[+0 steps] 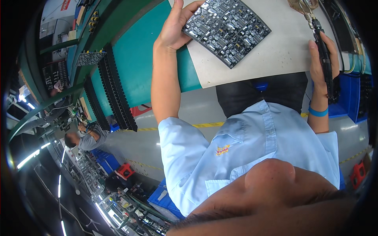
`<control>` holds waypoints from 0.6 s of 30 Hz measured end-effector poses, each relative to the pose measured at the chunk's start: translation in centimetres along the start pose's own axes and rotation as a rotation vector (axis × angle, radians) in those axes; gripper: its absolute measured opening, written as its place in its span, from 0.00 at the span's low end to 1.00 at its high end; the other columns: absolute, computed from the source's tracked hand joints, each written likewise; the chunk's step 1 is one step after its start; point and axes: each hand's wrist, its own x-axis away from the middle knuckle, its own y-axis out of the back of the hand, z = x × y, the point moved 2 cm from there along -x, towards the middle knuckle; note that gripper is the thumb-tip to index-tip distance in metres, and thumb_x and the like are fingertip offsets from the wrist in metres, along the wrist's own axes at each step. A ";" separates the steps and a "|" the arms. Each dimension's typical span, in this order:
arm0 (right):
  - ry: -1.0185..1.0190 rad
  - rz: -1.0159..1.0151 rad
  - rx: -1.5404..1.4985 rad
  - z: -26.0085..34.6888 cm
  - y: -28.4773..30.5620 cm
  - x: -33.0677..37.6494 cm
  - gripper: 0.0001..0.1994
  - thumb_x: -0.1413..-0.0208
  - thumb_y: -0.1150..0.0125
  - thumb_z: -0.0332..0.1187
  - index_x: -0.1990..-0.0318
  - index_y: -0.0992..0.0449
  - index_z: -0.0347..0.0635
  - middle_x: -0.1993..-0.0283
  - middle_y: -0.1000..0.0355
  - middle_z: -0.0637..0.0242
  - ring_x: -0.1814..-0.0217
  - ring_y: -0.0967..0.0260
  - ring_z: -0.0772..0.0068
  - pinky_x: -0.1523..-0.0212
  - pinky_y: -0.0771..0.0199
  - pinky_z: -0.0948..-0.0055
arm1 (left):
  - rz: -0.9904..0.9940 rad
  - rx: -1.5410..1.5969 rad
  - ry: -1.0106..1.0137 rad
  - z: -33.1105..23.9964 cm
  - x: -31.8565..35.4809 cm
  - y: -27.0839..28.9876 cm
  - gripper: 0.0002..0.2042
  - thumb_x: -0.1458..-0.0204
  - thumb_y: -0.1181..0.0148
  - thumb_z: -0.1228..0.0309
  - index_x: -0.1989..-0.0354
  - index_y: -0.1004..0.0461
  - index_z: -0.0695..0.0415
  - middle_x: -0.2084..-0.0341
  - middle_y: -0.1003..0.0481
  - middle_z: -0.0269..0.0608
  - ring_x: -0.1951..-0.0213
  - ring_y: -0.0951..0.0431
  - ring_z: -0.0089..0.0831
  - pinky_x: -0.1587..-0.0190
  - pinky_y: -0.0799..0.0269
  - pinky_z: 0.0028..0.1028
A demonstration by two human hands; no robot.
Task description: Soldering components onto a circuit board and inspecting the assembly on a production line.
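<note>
My left hand (176,29) grips the left corner of a dark circuit board panel (228,29), its thumb raised at the edge and most of its fingers hidden. The panel is divided into several sections crowded with small components and is tilted over a white work sheet (289,47). At the right edge of the sheet, the fingers of my right hand (326,59) are wrapped round a black pen-shaped tool (325,61). Its metal neck points away from me, toward a brownish, partly cut-off object (303,4). I cannot make out the tool's exact kind.
The sheet lies on a green bench top (138,51). Black slotted racks (114,88) stand to the left, with another board (89,58) beside them. Blue bins (356,96) and cables are at the right. A co-worker (92,137) is farther off to the left.
</note>
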 end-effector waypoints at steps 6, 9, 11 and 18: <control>-0.004 -0.001 -0.002 0.1 -0.1 0.1 0.19 0.48 0.28 0.25 0.48 0.23 0.38 0.54 0.21 0.58 0.60 0.24 0.71 0.57 0.23 0.78 | 0.013 -0.014 -0.028 0.2 -0.2 0.5 0.41 0.38 0.64 0.34 0.40 0.33 0.64 0.51 0.23 0.49 0.56 0.19 0.32 0.53 0.24 0.26; -0.009 0.000 0.001 0.1 -0.1 0.1 0.19 0.48 0.28 0.25 0.48 0.23 0.37 0.54 0.21 0.58 0.60 0.23 0.70 0.57 0.23 0.77 | 0.003 0.002 -0.034 0.3 -0.3 0.6 0.40 0.37 0.64 0.35 0.40 0.33 0.65 0.51 0.23 0.49 0.55 0.19 0.32 0.53 0.24 0.27; -0.002 0.001 0.004 0.1 0.0 0.0 0.19 0.48 0.28 0.25 0.48 0.23 0.37 0.54 0.21 0.58 0.59 0.23 0.70 0.57 0.23 0.77 | 0.017 -0.039 -0.052 0.3 -0.3 0.3 0.40 0.37 0.64 0.35 0.40 0.33 0.65 0.50 0.23 0.49 0.55 0.20 0.33 0.53 0.24 0.27; 0.010 -0.001 0.020 0.2 0.1 0.0 0.19 0.48 0.29 0.25 0.48 0.23 0.37 0.54 0.21 0.58 0.59 0.23 0.70 0.56 0.23 0.77 | 0.057 -0.058 -0.054 0.2 -0.3 0.4 0.40 0.37 0.64 0.36 0.40 0.33 0.65 0.51 0.23 0.49 0.55 0.19 0.33 0.53 0.23 0.26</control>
